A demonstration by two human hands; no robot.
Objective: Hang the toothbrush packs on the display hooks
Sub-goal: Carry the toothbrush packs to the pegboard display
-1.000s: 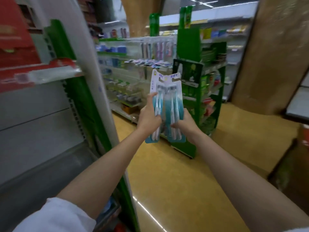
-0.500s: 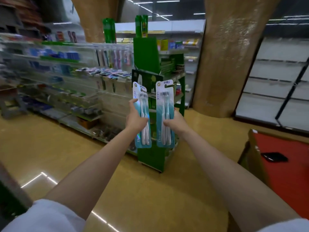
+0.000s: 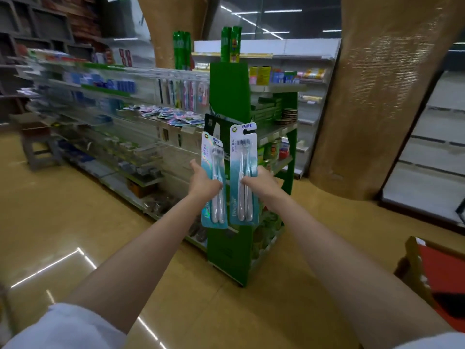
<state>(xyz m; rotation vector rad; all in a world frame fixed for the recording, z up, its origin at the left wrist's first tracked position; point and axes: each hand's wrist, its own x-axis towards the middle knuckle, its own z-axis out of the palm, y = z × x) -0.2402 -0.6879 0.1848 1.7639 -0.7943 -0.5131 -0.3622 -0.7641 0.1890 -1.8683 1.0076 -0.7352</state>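
Near first: both arms out straight in front, white sleeves down low. Left hand (image 3: 203, 183) up at chest height, fingers curled round the middle of the left toothbrush pack (image 3: 214, 181), thumb up along its edge. Right hand (image 3: 263, 183) level with it, fingers wrapped round the middle of the right toothbrush pack (image 3: 243, 175). Both packs upright, side by side, close but not touching. Hang holes at the top, clear of the fingers.

Could go wrong from here: walking with two packs held out, so easy to bump the green stand (image 3: 234, 250) just behind them. Could knock things off it. Only a middle grip on slippery plastic, so a pack might slide down or tip over. Two full hands too, so no spare hand to steady a hook. Might miss the small hole and bend the card.

Farther off: hooks (image 3: 185, 94) with other toothbrushes hanging on the long shelf to the left, well apart from the packs. Loose packs in a heap (image 3: 173, 115) just below. Blurry there, so hard to see a free hook.
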